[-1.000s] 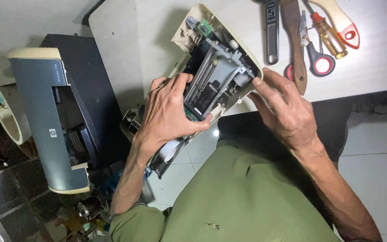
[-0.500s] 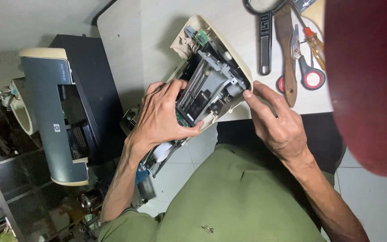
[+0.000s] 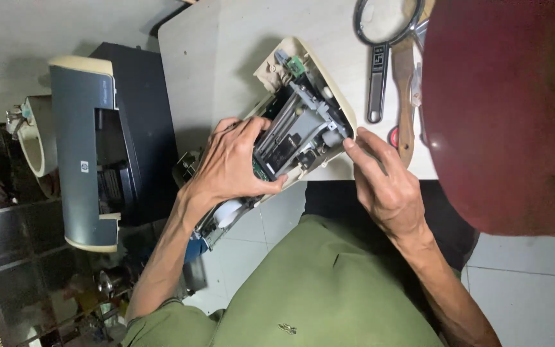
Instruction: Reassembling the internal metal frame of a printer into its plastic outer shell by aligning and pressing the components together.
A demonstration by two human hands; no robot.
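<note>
Casing of cream plastic printer [image 3: 309, 71] already off; grey mechanism exposed, clasped by left hand [image 3: 232, 164], right hand [image 3: 383, 186] fingertips [image 3: 352, 142] pinching its edge.

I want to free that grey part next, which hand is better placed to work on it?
Probably the right hand: its fingertips already touch the grey part at the printer's edge. The left hand grips the body, steadying it.

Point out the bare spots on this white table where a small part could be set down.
The white table is bare along its left stretch, between its left edge and the opened cream printer chassis, and above it toward the black-rimmed magnifying glass. It is crowded right of the chassis, around the tools, and where the left hand and right hand grip it.
</note>
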